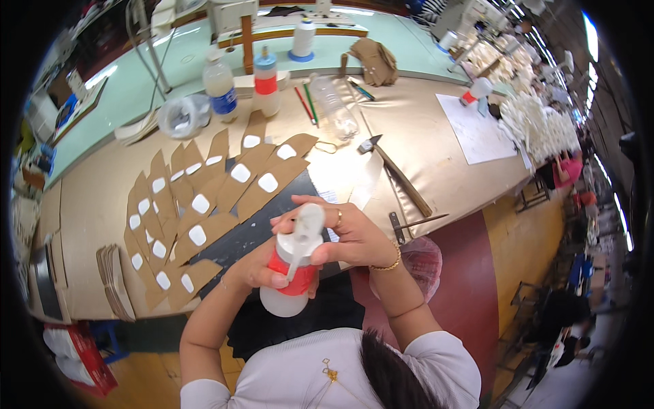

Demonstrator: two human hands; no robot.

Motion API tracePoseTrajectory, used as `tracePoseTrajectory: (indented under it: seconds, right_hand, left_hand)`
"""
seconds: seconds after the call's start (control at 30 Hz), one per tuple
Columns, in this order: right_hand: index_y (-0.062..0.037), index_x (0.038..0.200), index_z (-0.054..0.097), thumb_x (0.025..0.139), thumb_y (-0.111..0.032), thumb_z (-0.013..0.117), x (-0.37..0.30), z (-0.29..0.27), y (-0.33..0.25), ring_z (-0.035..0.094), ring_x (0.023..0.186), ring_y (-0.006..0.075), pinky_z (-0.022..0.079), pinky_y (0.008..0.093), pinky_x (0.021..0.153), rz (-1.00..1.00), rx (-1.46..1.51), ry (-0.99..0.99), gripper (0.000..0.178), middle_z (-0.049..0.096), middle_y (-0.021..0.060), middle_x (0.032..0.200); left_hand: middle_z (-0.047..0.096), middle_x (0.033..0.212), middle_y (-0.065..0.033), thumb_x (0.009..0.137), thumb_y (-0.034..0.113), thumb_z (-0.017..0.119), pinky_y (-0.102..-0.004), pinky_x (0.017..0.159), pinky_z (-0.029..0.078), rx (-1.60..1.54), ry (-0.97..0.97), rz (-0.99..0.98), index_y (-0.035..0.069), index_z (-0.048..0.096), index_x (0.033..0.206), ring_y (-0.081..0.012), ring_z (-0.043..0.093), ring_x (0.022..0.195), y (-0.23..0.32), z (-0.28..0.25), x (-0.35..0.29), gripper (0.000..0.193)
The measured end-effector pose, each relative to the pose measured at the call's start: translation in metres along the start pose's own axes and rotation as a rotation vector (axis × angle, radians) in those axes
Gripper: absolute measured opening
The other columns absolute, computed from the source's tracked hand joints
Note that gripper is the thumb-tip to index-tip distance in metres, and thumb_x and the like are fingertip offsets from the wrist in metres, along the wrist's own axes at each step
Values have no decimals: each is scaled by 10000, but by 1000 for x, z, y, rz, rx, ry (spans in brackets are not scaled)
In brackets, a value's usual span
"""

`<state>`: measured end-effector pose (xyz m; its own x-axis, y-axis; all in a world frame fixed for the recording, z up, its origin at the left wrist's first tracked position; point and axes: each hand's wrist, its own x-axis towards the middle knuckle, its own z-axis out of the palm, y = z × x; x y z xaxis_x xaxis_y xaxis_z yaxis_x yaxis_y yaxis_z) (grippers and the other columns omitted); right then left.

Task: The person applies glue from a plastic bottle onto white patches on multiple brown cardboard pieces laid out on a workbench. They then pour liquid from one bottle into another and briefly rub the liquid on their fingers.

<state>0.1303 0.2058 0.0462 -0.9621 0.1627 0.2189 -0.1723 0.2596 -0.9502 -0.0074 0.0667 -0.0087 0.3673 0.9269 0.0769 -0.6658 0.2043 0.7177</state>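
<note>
In front of my chest I hold a translucent white plastic bottle (285, 304) with a red band, tilted. My left hand (253, 268) is wrapped round its body, with the thumb on the red band. My right hand (355, 235) grips the top, its fingers around the neck and a whitish, rounded cap piece (310, 219). Whether that piece is still attached I cannot tell. Just beyond my hands, several brown cut pieces (221, 194) with white rounded patches lie overlapping on a dark board (276, 204).
A hammer (403, 180) and an awl-like pointed tool (426, 221) lie to the right. Farther back are a clear bottle (334, 109), red and green pencils (310, 102), a second red-banded bottle (266, 88) and a thread cone (302, 41). Stacked brown strips (114, 281) sit at left.
</note>
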Motion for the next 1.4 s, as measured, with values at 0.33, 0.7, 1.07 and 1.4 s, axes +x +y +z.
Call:
tracePoseTrajectory:
  seconds: [0.33,0.7,1.07,1.4]
  right_hand:
    - [-66,1069,650,780,-355,697,-13,15,1,592,1086,206,138,479,1125,32,-255,373,412,659,85,1098]
    - [-81,1174,601,783,-464,656,-6,6,-28,435,1277,289,136,487,1111,-58,188,66,550,592,88,1234]
    - [-93,1111,613,849,-522,542,-11,20,-7,439,1280,255,-34,524,1101,94,-100,325,508,653,30,1093]
    - [-33,1247,539,887,-428,541,-14,14,-15,340,1333,324,162,466,1105,6,-292,253,534,553,106,1269]
  left_hand:
    - [595,1037,-84,648,297,779,-299,818,479,644,506,187,22,485,1169,-172,601,918,5,0,10,659]
    - [625,959,-84,614,310,751,-334,773,506,282,116,124,33,535,1069,-211,633,837,9,25,11,575]
    - [637,988,-109,633,256,778,-322,817,484,574,511,299,9,560,1098,-201,626,927,3,20,19,570]
    - [640,964,-111,620,263,778,-321,810,479,829,480,191,10,591,1045,-215,627,886,22,14,14,528]
